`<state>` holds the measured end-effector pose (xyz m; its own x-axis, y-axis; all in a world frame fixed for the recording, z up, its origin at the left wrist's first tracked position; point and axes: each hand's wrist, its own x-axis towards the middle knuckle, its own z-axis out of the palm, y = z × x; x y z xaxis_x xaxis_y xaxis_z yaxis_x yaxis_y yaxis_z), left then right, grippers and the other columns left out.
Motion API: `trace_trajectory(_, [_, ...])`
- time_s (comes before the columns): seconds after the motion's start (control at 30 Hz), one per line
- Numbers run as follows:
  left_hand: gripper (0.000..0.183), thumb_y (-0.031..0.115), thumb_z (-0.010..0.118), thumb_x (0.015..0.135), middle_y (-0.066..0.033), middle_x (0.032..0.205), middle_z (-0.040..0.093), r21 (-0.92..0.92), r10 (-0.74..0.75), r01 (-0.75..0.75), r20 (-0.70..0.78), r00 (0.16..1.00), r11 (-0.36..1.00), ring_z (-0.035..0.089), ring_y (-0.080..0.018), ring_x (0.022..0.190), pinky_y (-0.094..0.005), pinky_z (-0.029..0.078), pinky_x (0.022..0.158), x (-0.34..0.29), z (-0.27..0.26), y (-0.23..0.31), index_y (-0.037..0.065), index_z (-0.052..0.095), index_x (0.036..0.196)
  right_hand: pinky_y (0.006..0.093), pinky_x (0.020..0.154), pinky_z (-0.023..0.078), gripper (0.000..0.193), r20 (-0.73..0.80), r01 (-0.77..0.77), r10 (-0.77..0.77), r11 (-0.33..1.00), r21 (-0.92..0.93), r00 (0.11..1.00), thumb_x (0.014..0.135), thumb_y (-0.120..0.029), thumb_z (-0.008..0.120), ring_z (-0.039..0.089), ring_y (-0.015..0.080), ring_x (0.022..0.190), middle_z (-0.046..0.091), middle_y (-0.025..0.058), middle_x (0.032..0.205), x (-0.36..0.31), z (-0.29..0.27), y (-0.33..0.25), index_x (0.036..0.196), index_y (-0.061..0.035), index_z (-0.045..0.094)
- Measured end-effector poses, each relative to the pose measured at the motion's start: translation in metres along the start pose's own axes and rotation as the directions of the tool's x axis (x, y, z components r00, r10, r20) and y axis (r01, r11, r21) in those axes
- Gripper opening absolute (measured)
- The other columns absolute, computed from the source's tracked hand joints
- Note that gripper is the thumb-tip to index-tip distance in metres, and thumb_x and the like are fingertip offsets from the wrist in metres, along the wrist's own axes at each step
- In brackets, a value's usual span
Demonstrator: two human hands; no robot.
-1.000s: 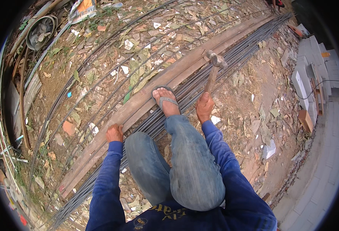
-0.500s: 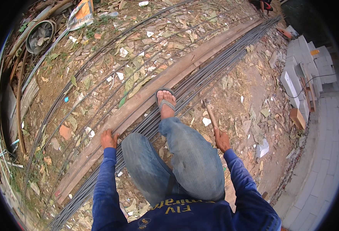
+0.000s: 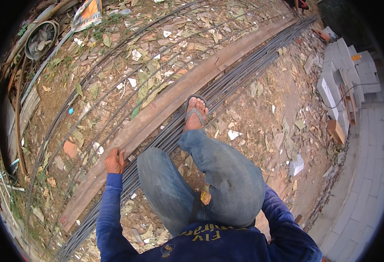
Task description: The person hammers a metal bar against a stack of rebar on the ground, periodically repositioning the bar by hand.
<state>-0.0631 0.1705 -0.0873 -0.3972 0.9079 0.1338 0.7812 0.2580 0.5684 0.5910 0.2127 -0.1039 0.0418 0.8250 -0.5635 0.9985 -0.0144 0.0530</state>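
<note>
My left hand (image 3: 114,161) is closed over the long wooden plank (image 3: 157,109), its fingers curled round what looks like a thin steel rod running along the wood. Partly beneath my fingers, the exact grip is hidden. Behind my bent right knee my right forearm (image 3: 275,204) disappears, so neither that hand nor the hammer shows. A bundle of dark steel rods (image 3: 240,74) lies alongside the plank, and my sandalled foot (image 3: 195,112) is on it.
More single rods (image 3: 85,81) curve over leaf-strewn ground at left. A round bucket-like container (image 3: 41,40) and a printed sack (image 3: 88,16) lie at far left. Grey blocks (image 3: 337,65) are stacked at right beside a block wall (image 3: 366,174). Another person's part (image 3: 303,5) shows at the top.
My right hand and the hammer it held have gone from sight behind my leg. My left hand has shifted slightly left and back along the plank. My view has shifted a little.
</note>
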Motion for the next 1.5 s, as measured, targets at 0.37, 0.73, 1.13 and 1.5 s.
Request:
trace_trajectory(0.37, [0.016,0.013,0.075,0.087,-0.0176,0.069,0.061,-0.081,0.046,-0.044,0.023,0.999,0.996,0.059,-0.0298,0.053,-0.0366,0.044,0.051,0.004,-0.081,0.081,0.002,0.065,0.083,0.0509,0.078,0.058,0.037,0.073,0.054,-0.043,0.985,-0.164,0.996,0.094,-0.038,0.051,0.071,0.0417,0.094,0.072,0.0208,0.1,0.032,0.026,0.046,0.11,-0.0079,0.064])
trace_trajectory(0.73, [0.011,0.006,0.075,0.085,-0.0135,0.069,0.061,0.113,0.155,-0.137,-0.174,0.972,0.984,0.059,-0.0233,0.057,-0.0337,0.045,0.055,0.062,-0.15,0.08,0.001,0.065,0.085,0.0511,0.086,0.056,0.049,0.227,0.028,0.007,0.988,-0.152,0.974,0.096,-0.048,0.053,0.069,0.0403,0.105,0.071,0.0197,0.113,0.002,-0.074,-0.027,0.115,-0.005,0.067])
trace_trajectory(1.13, [0.019,0.018,0.08,0.083,-0.0153,0.08,0.07,0.104,0.093,-0.077,-0.157,0.983,0.992,0.071,-0.0271,0.071,-0.0352,0.054,0.062,0.123,-0.151,-0.014,0.003,0.069,0.089,0.0508,0.087,0.055,0.056,0.343,0.164,-0.082,0.962,-0.217,0.936,0.099,-0.054,0.049,0.068,0.0408,0.106,0.071,0.0234,0.11,0.017,-0.139,-0.12,0.111,-0.0024,0.067])
trace_trajectory(1.5, [0.029,0.034,0.072,0.085,-0.0194,0.087,0.071,0.044,-0.243,0.241,0.066,0.968,0.97,0.069,-0.0406,0.087,-0.0516,0.053,0.08,0.071,-0.009,-0.077,0.006,0.07,0.093,0.0508,0.088,0.054,0.056,0.453,0.392,-0.225,0.863,-0.319,0.863,0.099,-0.054,0.049,0.068,0.0419,0.106,0.071,0.0245,0.108,0.094,-0.126,-0.175,0.109,-0.0025,0.069])
